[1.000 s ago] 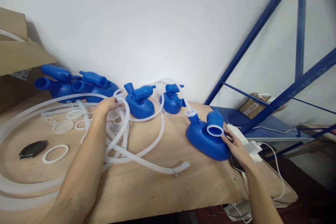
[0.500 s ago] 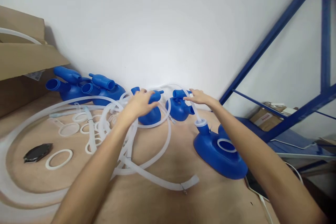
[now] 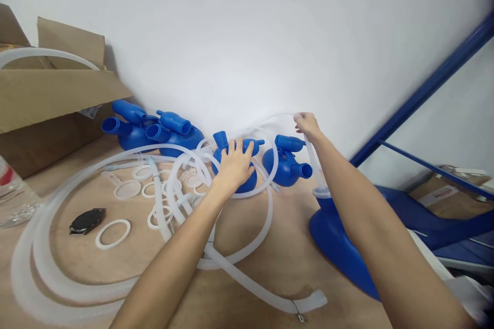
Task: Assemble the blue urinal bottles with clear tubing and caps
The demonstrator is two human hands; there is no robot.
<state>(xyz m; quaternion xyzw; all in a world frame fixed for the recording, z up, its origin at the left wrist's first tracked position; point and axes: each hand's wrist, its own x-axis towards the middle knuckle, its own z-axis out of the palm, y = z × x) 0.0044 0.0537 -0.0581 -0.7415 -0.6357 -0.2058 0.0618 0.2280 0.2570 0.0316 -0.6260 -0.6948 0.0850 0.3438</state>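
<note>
My right hand (image 3: 307, 124) is closed on a translucent white hose (image 3: 314, 162), lifted near the wall. The hose runs down into the neck of a blue urinal bottle (image 3: 339, 239) at the right, partly hidden by my right forearm. From the hand, the hose also curves away to the left along the wall. My left hand (image 3: 235, 164) has its fingers spread over a second blue urinal bottle (image 3: 247, 182) in the middle; whether it presses on it I cannot tell. Close to its right lies another blue urinal bottle (image 3: 284, 167) with its mouth facing right.
Coiled hoses (image 3: 57, 288) cover the table's left, with white rings (image 3: 113, 234), a clear strap cap (image 3: 127, 190) and a black watch (image 3: 87, 221) among them. Two blue bottles (image 3: 177, 139) stand beside an open cardboard box (image 3: 57, 92). Blue shelving (image 3: 424, 105) rises at the right.
My right hand has risen and closed on the hose, pulling it up higher. My left hand stays over the middle bottle with fingers spread. The view has shifted left.
</note>
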